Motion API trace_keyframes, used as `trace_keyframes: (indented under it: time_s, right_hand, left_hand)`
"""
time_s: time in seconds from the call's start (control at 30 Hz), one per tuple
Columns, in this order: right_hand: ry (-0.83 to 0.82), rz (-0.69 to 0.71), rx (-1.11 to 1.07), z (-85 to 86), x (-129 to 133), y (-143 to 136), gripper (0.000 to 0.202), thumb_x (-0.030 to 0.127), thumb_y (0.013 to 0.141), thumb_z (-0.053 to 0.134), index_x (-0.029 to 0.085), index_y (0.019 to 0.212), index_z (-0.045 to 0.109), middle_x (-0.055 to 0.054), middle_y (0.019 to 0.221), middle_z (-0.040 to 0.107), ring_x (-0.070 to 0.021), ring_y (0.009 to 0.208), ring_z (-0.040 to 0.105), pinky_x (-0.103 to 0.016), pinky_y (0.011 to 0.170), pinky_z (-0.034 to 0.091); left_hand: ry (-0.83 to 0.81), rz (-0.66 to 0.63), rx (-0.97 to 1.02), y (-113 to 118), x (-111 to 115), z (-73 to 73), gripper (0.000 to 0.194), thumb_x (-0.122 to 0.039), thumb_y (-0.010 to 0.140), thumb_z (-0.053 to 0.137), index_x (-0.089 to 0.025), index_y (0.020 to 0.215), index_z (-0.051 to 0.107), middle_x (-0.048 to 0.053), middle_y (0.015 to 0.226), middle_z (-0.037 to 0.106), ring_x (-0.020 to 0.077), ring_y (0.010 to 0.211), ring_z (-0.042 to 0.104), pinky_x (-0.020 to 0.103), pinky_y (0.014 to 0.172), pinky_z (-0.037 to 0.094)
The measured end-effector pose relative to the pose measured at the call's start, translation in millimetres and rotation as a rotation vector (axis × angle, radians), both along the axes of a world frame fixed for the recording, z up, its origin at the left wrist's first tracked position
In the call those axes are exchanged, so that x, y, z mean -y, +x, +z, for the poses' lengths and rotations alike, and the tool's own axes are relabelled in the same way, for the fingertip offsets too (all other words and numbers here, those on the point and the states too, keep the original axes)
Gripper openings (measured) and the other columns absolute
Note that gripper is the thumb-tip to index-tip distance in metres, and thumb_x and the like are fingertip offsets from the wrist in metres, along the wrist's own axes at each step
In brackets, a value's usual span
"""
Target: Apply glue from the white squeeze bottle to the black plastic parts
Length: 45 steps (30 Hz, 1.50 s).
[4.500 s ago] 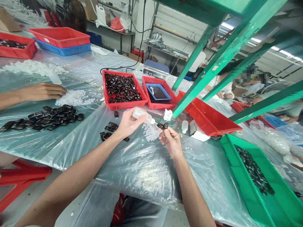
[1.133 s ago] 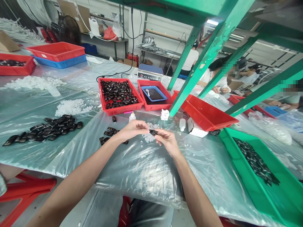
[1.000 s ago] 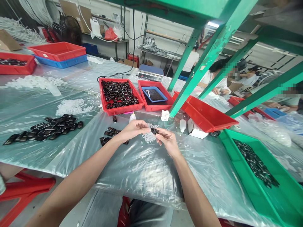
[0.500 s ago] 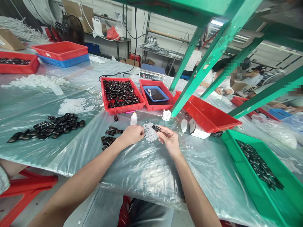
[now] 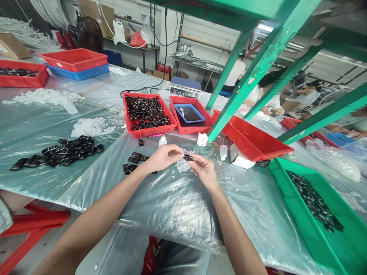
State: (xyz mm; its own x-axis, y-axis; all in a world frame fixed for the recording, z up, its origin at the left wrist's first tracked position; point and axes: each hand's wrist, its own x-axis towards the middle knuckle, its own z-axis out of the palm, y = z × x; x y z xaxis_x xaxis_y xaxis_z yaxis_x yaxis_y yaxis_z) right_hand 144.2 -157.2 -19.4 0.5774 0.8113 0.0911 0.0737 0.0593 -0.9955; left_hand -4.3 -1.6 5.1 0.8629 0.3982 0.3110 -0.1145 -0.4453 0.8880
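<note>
My right hand grips a small black plastic casing between thumb and fingers. At the casing's left end, my left hand pinches with its fingertips; whatever lies in that pinch is too small to make out. Beneath both hands spreads a pile of small white plastic pieces. Several black casings lie on the sheet to the left of my left hand. A small squeeze bottle stands just behind that hand, partly hidden by it.
A red tray full of black casings stands behind, beside a red tray with a blue tray inside. Green metal posts rise at right, near a green bin. More casings lie left. Other people work at far right.
My left hand has lifted from the white pile and moved right, up to the casing. My right hand still holds the casing in nearly the same spot.
</note>
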Motion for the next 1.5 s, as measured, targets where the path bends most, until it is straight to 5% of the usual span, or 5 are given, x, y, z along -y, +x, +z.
trace_keyframes:
  time_s: [0.37,0.67,0.87,1.3,1.5]
  right_hand:
    - [-0.023,0.068,0.026,3.8,3,-2,0.032,0.043,0.071,0.087,0.023,0.095,0.082,-0.002,0.075,0.072,-0.0114,0.052,0.051,-0.026,0.045,0.041]
    - [0.004,0.003,0.008,0.2,0,1,0.035,0.043,0.07,0.087,0.023,0.097,0.078,-0.002,0.08,0.071,-0.0119,0.052,0.053,-0.025,0.041,0.037]
    - [0.029,0.0,-0.006,-0.9,1,-2,0.041,0.047,0.068,0.089,0.023,0.097,0.074,-0.002,0.081,0.071,-0.0125,0.052,0.055,-0.024,0.041,0.038]
    - [0.06,0.032,-0.069,6.9,4,-5,0.044,0.046,0.069,0.088,0.023,0.104,0.074,-0.001,0.076,0.068,-0.013,0.054,0.055,-0.024,0.043,0.04]
    - [0.065,0.009,-0.083,7.0,4,1,0.05,0.062,0.08,0.074,0.02,0.107,0.074,-0.003,0.075,0.069,-0.0142,0.054,0.056,-0.025,0.043,0.04]
  left_hand:
    - [0.072,-0.04,-0.019,1,-5,-7.1,0.018,-0.036,0.091,0.065,-0.019,0.09,0.072,0.003,0.086,0.071,0.0157,0.076,0.061,0.028,0.072,0.047]
    - [0.12,0.155,-0.046,1,2,-0.9,0.026,-0.044,0.089,0.067,-0.018,0.096,0.067,0.002,0.087,0.07,0.015,0.076,0.061,0.027,0.069,0.045]
    - [0.081,0.023,-0.015,4,13,-2.9,0.027,-0.038,0.089,0.067,-0.017,0.106,0.069,0.005,0.092,0.073,0.0166,0.079,0.065,0.026,0.063,0.046]
    - [-0.173,0.002,0.053,9,13,-9.1,0.026,-0.036,0.086,0.071,-0.016,0.101,0.073,0.005,0.087,0.073,0.015,0.073,0.063,0.025,0.062,0.049]
    - [-0.291,0.029,0.083,8,13,-9.8,0.032,-0.041,0.082,0.075,-0.015,0.1,0.073,0.004,0.077,0.07,0.0146,0.064,0.062,0.024,0.054,0.05]
